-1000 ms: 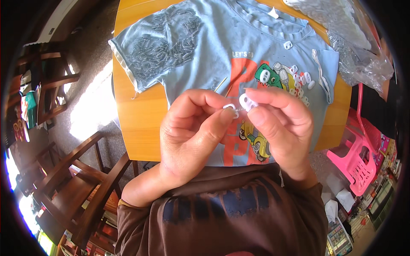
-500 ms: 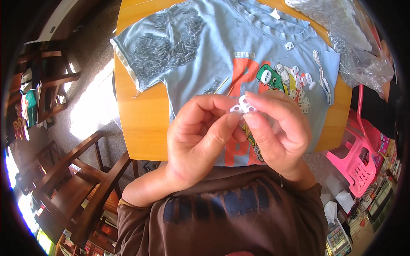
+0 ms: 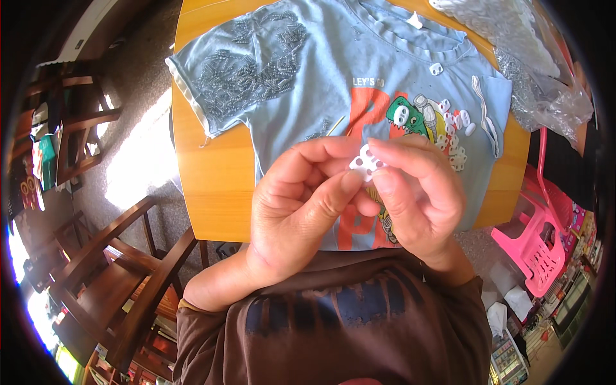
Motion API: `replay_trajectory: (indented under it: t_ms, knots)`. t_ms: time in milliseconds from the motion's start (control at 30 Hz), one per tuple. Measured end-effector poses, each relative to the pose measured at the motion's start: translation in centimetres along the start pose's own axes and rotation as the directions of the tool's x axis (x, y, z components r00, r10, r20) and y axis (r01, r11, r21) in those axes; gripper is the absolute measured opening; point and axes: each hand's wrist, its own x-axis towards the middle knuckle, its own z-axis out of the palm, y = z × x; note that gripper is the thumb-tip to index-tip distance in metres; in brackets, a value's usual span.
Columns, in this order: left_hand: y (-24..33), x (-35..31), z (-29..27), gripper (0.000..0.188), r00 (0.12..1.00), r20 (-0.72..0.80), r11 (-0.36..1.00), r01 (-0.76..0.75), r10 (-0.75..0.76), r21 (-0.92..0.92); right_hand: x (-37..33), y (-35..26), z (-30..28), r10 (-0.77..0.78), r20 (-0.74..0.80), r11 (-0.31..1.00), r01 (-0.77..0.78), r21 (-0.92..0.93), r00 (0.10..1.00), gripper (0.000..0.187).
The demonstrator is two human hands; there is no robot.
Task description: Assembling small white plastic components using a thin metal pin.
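Over the front of a light blue T-shirt (image 3: 324, 54), my left hand (image 3: 285, 199) and my right hand (image 3: 420, 196) meet, thumbs and forefingers pinched. Between the fingertips is a small white plastic piece with holes (image 3: 367, 163), like a cord-lock part. Both hands grip it; whether it is one piece or two pressed together I cannot tell. Right of centre on the shirt lies a pile of similar white pieces (image 3: 454, 138), partly behind my right hand. Many small metal springs (image 3: 256, 74) are spread over the shirt's left sleeve area.
The shirt covers most of a yellow wooden table (image 3: 215, 212). At the far right corner lies a clear plastic bag (image 3: 532, 83) of white and metallic pieces. A thin yellowish stick (image 3: 336, 125) lies beyond my hands. Wooden chairs (image 3: 109, 282) stand left, a pink plastic chair (image 3: 542, 247) right.
The white plastic between my fingertips has turned, with more of its holes facing up. Both hands stay in nearly the same place.
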Motion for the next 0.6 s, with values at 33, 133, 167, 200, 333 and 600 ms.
replay_trajectory:
  t_ms: [33, 133, 167, 200, 333, 600]
  knots:
    - [0.0, 0.0, 0.0, 0.03, 1.0, -0.002, 1.0, 0.007, -0.007, -0.003, 0.0, -0.1, 0.0, 0.039, 0.006, 0.999, -0.039, 0.022, 0.999, 0.02]
    - [0.1, 0.0, -0.2, 0.035, 0.999, 0.037, 1.0, 0.017, -0.017, -0.001, 0.2, 0.4, -0.3, 0.005, 0.044, 1.0, -0.007, 0.029, 0.999, 0.021]
    - [0.1, 0.0, -0.2, 0.035, 0.999, 0.038, 1.0, 0.017, -0.017, -0.001, 0.3, 0.6, -0.4, -0.065, 0.075, 0.998, 0.064, 0.014, 0.995, 0.022]
    - [0.1, -0.1, -0.1, 0.036, 1.0, 0.017, 0.999, 0.0, -0.001, 0.035, 0.2, 0.7, -0.4, -0.066, 0.075, 0.998, 0.065, 0.013, 0.995, 0.022]
    - [0.6, 0.0, 0.3, 0.037, 0.999, -0.009, 0.998, 0.031, -0.031, 0.047, 0.0, 0.8, -0.1, 0.0, 0.104, 0.991, -0.014, 0.132, 0.995, 0.024]
    - [0.6, -0.3, -0.1, 0.036, 0.993, 0.114, 0.997, 0.031, -0.039, 0.072, -0.1, 0.6, -0.3, -0.016, 0.16, 0.986, -0.011, 0.166, 0.987, 0.028]
